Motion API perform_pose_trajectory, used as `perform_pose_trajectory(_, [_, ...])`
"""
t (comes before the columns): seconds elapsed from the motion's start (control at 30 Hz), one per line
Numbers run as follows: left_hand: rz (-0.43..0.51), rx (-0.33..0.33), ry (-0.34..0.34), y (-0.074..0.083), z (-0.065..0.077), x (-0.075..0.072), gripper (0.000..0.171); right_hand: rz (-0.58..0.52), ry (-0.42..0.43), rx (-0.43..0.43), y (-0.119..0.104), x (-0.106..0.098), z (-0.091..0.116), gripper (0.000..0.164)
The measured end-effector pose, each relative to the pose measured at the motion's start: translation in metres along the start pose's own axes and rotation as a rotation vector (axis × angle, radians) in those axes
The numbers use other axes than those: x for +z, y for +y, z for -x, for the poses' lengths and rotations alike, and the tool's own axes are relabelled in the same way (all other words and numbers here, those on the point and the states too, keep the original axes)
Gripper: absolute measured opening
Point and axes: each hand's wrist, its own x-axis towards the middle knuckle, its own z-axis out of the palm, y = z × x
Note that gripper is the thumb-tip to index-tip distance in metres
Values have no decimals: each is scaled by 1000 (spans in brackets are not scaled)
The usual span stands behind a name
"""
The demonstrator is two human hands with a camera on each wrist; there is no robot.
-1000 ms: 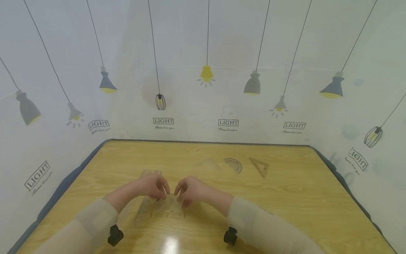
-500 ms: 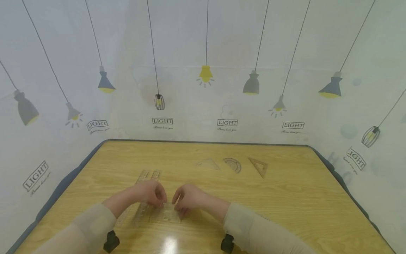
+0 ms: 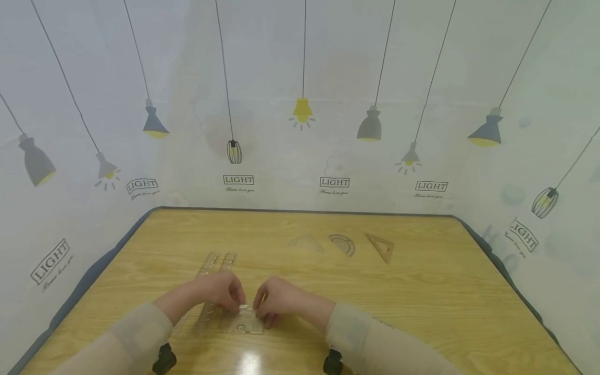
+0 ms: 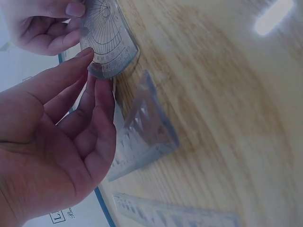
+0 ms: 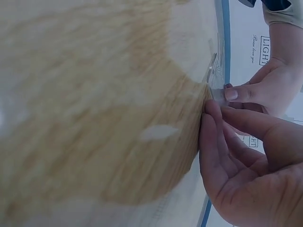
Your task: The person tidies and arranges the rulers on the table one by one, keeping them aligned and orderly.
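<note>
A clear plastic protractor [image 4: 106, 42] with printed radial lines and a rounded edge is held up between both hands. My left hand [image 3: 219, 291] pinches one end of it between thumb and fingers. On the opposite end, the thumb and fingertips of my right hand [image 3: 280, 298] grip it. From the right wrist, the protractor [image 5: 215, 71] shows almost edge-on. Beside my left hand lie clear rulers [image 4: 175, 213] with triangular patterns, one partly under the left forearm in the head view. Whether the protractor's lower edge touches the table, I cannot tell.
Farther back on the wooden table [image 3: 422, 291] lie a faint clear triangle [image 3: 307, 242], a semicircular protractor [image 3: 343, 245] and a brownish set square [image 3: 382, 247]. White printed cloth walls [image 3: 281, 130] stand around the table's back and sides.
Both hands have come slightly nearer the body, bringing the held protractor with them. More of its flat face now shows in the head view. The pieces at the back lie as before.
</note>
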Motion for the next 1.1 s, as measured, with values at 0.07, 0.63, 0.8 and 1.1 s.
perform_pose_trajectory(0.07, [0,-3,0,0,1,1,15,3,2,1,-2,0,2,9])
perform_pose_trajectory(0.63, [-32,5,24,1,2,5,17,48,22,51,-1,4,-1,13])
perform_pose_trajectory(0.8, [-5,-3,21,1,1,4,17,39,19,42,-2,3,-1,13])
perform_pose_trajectory(1.1, [47,-53,23,10,-6,0,15,57,38,-23,3,-6,0,9])
